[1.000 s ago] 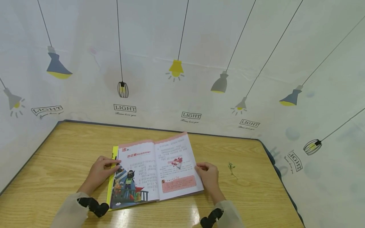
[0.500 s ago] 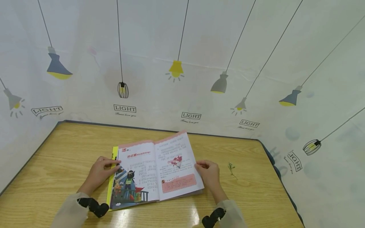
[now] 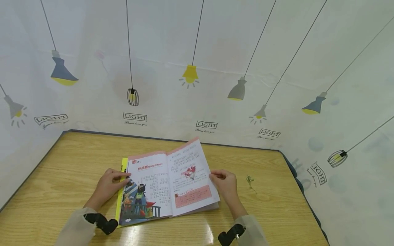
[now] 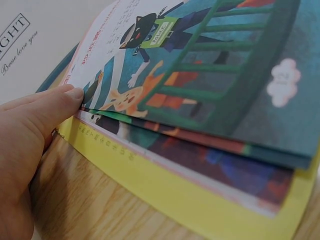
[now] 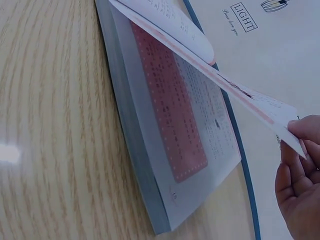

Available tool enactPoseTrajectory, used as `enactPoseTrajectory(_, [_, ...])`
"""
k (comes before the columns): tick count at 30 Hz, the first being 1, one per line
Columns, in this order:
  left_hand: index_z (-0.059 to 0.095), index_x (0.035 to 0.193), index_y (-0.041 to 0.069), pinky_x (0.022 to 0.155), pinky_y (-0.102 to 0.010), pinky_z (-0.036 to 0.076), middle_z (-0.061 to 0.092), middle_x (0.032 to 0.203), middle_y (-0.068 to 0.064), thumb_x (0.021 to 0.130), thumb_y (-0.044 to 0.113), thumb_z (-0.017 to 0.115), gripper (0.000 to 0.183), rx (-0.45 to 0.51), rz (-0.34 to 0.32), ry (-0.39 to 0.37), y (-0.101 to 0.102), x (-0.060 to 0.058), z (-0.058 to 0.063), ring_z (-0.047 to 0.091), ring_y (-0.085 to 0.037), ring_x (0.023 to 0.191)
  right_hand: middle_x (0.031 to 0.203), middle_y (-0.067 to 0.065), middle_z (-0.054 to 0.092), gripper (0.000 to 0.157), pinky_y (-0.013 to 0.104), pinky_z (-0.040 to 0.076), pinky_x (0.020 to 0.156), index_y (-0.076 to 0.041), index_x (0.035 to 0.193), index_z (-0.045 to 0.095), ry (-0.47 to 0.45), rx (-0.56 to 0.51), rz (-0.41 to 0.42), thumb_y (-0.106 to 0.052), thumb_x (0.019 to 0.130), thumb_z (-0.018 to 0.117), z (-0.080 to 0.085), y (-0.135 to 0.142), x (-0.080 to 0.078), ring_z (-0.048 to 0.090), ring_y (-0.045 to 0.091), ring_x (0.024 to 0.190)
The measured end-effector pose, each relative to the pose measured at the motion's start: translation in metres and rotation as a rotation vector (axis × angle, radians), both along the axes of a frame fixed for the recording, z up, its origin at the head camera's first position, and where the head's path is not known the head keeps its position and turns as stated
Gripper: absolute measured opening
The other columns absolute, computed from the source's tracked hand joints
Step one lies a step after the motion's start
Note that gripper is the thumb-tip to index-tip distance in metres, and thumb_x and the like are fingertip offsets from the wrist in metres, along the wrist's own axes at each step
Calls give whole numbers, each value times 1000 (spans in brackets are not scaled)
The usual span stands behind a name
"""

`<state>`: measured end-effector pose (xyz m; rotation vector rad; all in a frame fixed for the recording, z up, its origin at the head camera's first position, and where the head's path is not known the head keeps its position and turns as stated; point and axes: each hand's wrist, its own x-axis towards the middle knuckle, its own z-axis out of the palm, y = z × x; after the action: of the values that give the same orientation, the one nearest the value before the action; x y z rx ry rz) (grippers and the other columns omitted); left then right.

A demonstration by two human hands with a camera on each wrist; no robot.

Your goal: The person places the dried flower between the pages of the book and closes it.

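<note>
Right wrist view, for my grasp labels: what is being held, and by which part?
The right hand pinches a lifted page of the open book by its outer edge.

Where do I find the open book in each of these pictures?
Head view: the book lies low and slightly left of centre, between the left hand and right hand.
Left wrist view: it stretches from the top across to the lower right.
Right wrist view: it runs through the middle, one page raised toward the right.
Shared landmark: the pale wall printed with "LIGHT".
</note>
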<state>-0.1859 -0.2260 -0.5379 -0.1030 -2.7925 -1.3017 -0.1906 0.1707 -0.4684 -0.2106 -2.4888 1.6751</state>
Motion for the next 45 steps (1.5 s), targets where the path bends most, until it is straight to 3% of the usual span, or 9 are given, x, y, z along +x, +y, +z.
enactPoseTrajectory(27, [69, 109, 7, 73, -38, 34, 49, 101, -12, 85, 35, 65, 37, -6, 3, -1, 2, 0, -1, 43, -23, 89, 78, 8, 66, 13, 19, 45, 59, 4, 87, 70, 28, -97, 33, -4, 77, 72, 30, -20, 5, 56, 10, 66])
enactPoseTrajectory(45, [68, 110, 8, 73, -36, 34, 49, 101, -11, 85, 33, 65, 35, -15, 5, 6, 0, 0, -3, 43, -22, 88, 73, 6, 66, 15, 19, 45, 57, 6, 86, 70, 39, -182, 51, -3, 75, 73, 39, -37, 4, 56, 9, 63])
